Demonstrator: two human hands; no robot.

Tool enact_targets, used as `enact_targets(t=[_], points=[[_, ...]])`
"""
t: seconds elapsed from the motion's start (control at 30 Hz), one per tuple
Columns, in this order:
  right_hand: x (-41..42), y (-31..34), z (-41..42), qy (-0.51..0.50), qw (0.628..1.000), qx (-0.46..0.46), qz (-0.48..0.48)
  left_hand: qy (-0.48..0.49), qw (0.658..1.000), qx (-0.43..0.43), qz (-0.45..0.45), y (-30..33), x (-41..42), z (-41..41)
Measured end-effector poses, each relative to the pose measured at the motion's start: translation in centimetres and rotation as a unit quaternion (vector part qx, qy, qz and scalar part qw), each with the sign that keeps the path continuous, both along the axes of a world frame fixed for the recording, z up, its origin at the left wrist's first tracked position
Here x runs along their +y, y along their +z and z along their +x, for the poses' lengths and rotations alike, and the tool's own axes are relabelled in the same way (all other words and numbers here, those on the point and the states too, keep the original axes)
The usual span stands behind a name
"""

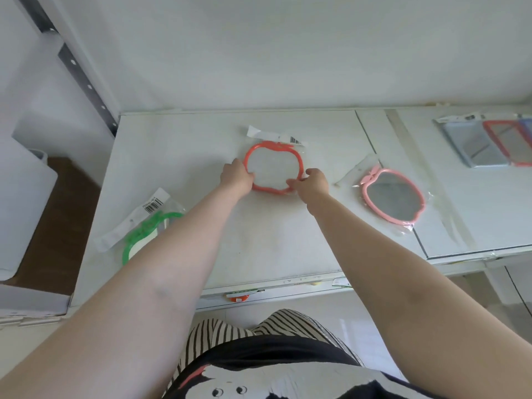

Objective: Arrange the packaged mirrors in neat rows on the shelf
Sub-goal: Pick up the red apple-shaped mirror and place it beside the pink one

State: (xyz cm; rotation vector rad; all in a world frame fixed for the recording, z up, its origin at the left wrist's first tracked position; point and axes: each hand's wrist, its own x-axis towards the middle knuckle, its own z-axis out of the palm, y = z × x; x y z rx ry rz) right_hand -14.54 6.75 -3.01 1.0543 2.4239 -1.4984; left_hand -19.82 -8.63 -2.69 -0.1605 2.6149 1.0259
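at the near left of the white shelf (178,145) i see a green apple-shaped packaged mirror (141,236), partly hidden under my left forearm. in the middle, toward the far side, lies the orange apple-shaped packaged mirror (273,168); my left hand (237,177) grips its left edge with curled fingers and my right hand (312,182) pinches its near right edge. right of that a pink packaged mirror (393,197) lies flat. at the far right sit rectangular packaged mirrors (489,142), overlapping.
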Motion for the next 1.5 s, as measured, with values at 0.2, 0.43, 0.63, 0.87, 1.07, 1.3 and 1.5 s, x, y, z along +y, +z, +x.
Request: enact_targets(t=[0.2,0.43,0.63,0.87,1.07,1.3,1.5], points=[[-0.2,0.6,0.3,-0.03,0.996,-0.015,-0.08,0.039,0.993,-0.047,0.1,0.4,-1.6,0.8],[-1.9,2.8,3.3,-0.048,0.989,0.048,-0.131,0.065,0.973,-0.051,0.217,2.0,-3.6,2.8],[-3.6,3.6,9.0,-0.108,0.98,0.105,-0.13,0.034,0.974,-0.017,0.222,4.3,-4.2,6.9],[-6.5,4.0,19.6,-0.214,0.966,0.103,-0.097,-0.035,0.97,-0.03,0.241,3.3,-6.0,15.1],[-8.2,3.1,30.1,-0.295,0.946,0.104,-0.083,-0.107,0.956,-0.042,0.269,1.9,-6.4,23.9],[-5.5,1.4,40.5,-0.376,0.917,0.093,-0.095,-0.198,0.939,-0.099,0.262,0.3,-1.8,31.7],[0.3,0.6,48.3,-0.414,0.901,0.083,-0.103,-0.24,0.94,-0.111,0.216,-1.3,5.6,38.4]])
